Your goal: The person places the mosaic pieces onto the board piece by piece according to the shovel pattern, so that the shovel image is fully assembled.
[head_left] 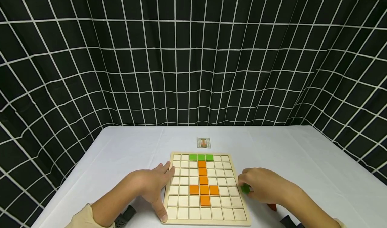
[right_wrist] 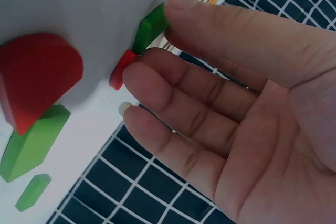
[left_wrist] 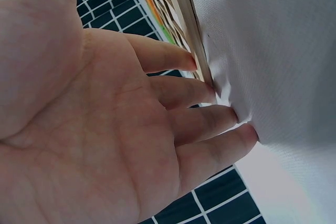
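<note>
A square wooden grid board (head_left: 208, 221) lies on the table, with green square tiles (head_left: 201, 157) in its far row and orange square tiles (head_left: 204, 189) in a cross-like column below. My left hand (head_left: 151, 185) rests along the board's left edge, thumb at the near corner and fingers spread. In the left wrist view, those fingers (left_wrist: 202, 124) reach the board's side and the cloth. Just off the board's right side, my right hand (head_left: 266, 185) pinches a green tile (head_left: 245, 188) between thumb and index finger. The right wrist view shows this green tile (right_wrist: 151, 29) at the thumb tip.
A small pattern card (head_left: 204, 143) lies beyond the board. A red piece (head_left: 272, 206) shows beneath the right forearm. In the right wrist view, a large red rounded piece (right_wrist: 42, 72), a smaller red piece (right_wrist: 122, 69) and green blocks (right_wrist: 34, 142) lie on the white cloth.
</note>
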The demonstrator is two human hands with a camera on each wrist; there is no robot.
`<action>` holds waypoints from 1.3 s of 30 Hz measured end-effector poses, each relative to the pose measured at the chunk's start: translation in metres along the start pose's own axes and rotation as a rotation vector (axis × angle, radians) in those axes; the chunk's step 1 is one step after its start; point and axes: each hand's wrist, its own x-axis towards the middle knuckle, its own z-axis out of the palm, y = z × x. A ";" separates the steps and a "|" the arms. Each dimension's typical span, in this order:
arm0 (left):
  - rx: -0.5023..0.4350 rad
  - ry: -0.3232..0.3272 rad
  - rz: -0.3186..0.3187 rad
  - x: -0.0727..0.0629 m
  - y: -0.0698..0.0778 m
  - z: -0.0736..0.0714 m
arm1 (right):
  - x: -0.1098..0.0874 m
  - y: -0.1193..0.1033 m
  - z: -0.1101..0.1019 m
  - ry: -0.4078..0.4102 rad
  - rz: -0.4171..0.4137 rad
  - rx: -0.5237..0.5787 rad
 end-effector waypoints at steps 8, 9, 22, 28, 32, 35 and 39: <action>0.001 0.001 -0.002 0.000 0.000 0.000 | 0.003 0.005 0.003 0.012 0.044 0.017; 0.003 0.002 -0.002 0.000 0.000 0.000 | 0.003 0.006 0.003 0.011 0.051 0.022; 0.004 0.000 -0.003 -0.001 0.001 0.000 | 0.005 0.007 0.003 0.010 0.053 0.080; 0.004 -0.003 -0.009 -0.002 0.000 -0.002 | 0.006 0.008 0.002 -0.011 0.046 0.091; 0.005 0.003 -0.006 -0.002 0.000 -0.001 | 0.007 0.007 0.002 -0.001 0.049 0.081; 0.012 0.009 -0.005 -0.002 0.001 0.000 | 0.006 0.007 0.003 0.011 0.037 0.081; 0.016 0.007 -0.008 -0.001 0.001 0.000 | 0.006 0.007 0.004 0.017 -0.003 0.082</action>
